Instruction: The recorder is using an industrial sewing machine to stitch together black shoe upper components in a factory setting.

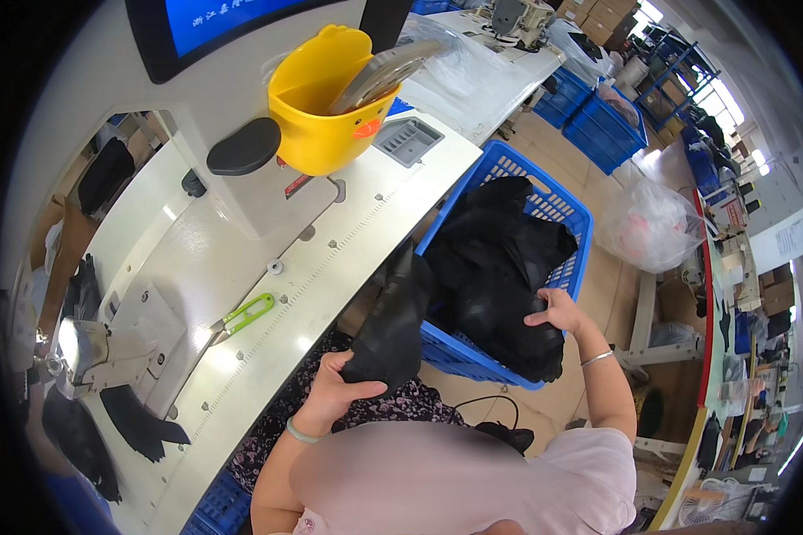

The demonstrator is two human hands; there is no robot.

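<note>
My left hand [332, 392] is closed on a black fabric piece [388, 334], thumb on top, held up between the sewing table's edge and a blue plastic basket [462, 357]. Black fabric pieces [491, 267] lie heaped in that basket, to the right of the table. At its right side my right hand [559, 312] grips the edge of a black piece on the heap, thumb and fingers bent over it. Whether the piece in my left hand joins the heap I cannot tell.
Green-handled thread snips [248, 312] and a small bobbin [275, 267] lie on the white sewing table [330, 276]. Black pieces [138, 423] rest by the machine head [94, 357]. A yellow holder [317, 143] is above. Blue crates [602, 134] and a clear plastic bag [651, 227] stand beyond.
</note>
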